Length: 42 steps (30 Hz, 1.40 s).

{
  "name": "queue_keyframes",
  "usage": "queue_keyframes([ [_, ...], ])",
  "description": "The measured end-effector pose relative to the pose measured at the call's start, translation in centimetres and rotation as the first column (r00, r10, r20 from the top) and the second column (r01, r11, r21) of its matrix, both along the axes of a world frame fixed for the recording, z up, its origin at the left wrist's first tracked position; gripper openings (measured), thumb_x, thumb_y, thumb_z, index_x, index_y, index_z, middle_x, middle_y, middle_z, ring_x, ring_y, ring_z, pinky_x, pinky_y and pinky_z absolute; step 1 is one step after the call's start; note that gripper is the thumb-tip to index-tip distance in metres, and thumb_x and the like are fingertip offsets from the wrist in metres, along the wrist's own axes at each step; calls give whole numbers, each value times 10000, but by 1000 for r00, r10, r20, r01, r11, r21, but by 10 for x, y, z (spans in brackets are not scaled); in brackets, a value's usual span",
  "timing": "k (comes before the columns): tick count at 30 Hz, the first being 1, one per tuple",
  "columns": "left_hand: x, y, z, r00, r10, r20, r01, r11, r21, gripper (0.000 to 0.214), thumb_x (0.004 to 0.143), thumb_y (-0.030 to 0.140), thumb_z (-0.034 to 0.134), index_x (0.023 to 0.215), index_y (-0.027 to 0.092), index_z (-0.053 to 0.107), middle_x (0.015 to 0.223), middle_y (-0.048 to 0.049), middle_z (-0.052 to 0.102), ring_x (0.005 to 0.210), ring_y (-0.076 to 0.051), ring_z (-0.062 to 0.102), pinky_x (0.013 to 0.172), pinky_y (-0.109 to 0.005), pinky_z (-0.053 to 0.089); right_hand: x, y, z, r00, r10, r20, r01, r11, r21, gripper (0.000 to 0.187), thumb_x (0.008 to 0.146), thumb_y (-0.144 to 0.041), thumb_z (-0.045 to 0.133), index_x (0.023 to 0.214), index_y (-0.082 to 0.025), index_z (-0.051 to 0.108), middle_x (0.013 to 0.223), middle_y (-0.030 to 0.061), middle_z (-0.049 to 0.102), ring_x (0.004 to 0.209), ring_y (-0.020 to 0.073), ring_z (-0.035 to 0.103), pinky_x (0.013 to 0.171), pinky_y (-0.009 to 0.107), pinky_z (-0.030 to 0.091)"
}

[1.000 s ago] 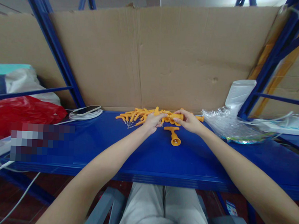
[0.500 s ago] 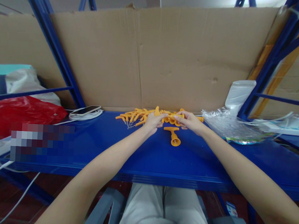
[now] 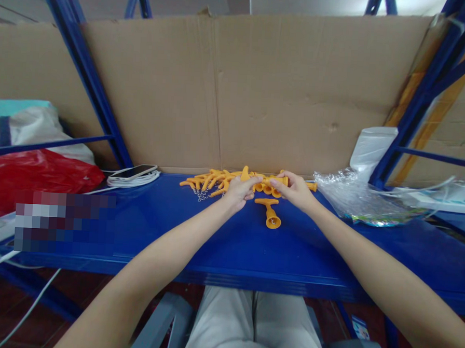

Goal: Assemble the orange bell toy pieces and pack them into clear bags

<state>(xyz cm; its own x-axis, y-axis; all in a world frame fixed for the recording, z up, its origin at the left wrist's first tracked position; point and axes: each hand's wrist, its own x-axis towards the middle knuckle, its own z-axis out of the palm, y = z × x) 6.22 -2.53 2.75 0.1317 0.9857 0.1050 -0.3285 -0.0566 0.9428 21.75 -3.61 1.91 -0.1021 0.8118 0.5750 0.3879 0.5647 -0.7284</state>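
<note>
In the head view, my left hand is closed around a yellow corkscrew handle, whose end sticks up above the fingers. My right hand pinches a yellow bell-shaped sleeve between thumb and fingers, in line with the left hand's piece. Fingers partly cover the spot between the two parts. Nearer to me lies a corkscrew with a T-shaped handle and its sleeve on, wide mouth facing me. Left of my left hand is a pile of yellow corkscrew handles with metal spirals. Several yellow sleeves lie behind my hands.
A cardboard sheet stands behind the blue shelf top. At left are a phone on a coiled white cable and a red bag. Clear plastic wrap and a white power strip are at right.
My right hand has shifted very slightly, and the sleeve in it now lies more level toward my left hand. My left hand holds nearly still on the handle.
</note>
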Motion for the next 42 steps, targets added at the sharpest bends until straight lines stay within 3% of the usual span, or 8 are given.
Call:
queue_keyframes([
  [4,2,-2,0,1000,4,-18,-4,1000,20,282,663,115,646,610,183,378,393,138,264,321,2,189,356,-185,90,-3,-4,3,978,71,-197,-132,940,-315,474,726,-620,572,586,-195,416,410,-64,364,337,33,246,339,197,168],
  [7,2,-2,1,999,35,-1,-35,999,7,318,644,115,665,604,189,358,391,142,258,322,5,184,361,-186,93,-5,-6,6,964,110,-240,-204,889,-410,444,753,-615,549,660,-190,461,436,-52,417,311,27,248,315,192,138],
  [12,0,2,4,998,58,35,-57,998,-26,320,638,110,675,599,185,366,389,142,250,334,8,176,365,-190,88,-5,-1,5,942,178,-284,-274,897,-348,414,691,-466,684,906,-222,427,696,-32,564,431,62,481,375,195,353],
  [17,-1,4,5,998,59,29,-59,998,-16,352,608,135,728,607,179,379,410,141,261,349,15,168,379,-198,74,1,5,-1,967,177,-181,-211,959,-188,460,625,-466,725,893,-208,454,584,-63,538,470,83,509,454,220,425],
  [23,-2,3,3,999,53,-2,-53,999,6,363,620,134,727,609,183,368,401,138,274,338,9,186,368,-190,96,5,2,3,990,140,-26,-142,978,-151,437,645,-572,664,711,-171,505,582,-3,596,412,76,492,419,230,403],
  [29,-2,4,0,999,36,-20,-36,999,18,345,652,116,701,620,186,365,389,143,255,325,6,200,363,-181,108,5,-2,6,994,101,34,-91,970,-226,401,708,-552,624,637,-182,488,420,-29,523,314,61,417,337,197,295],
  [38,0,-3,4,998,57,-28,-56,997,48,385,633,129,718,628,194,338,398,147,271,325,8,201,367,-177,105,0,-8,13,998,16,-63,-44,878,-477,474,802,-563,513,513,-199,421,270,-56,335,241,42,258,270,186,153],
  [42,-2,2,5,998,62,-20,-61,998,29,329,664,118,674,625,190,355,398,144,246,327,2,191,363,-183,105,-1,-4,11,996,27,-88,-62,904,-422,424,757,-583,565,630,-185,494,403,-18,498,291,52,364,282,185,234],
])
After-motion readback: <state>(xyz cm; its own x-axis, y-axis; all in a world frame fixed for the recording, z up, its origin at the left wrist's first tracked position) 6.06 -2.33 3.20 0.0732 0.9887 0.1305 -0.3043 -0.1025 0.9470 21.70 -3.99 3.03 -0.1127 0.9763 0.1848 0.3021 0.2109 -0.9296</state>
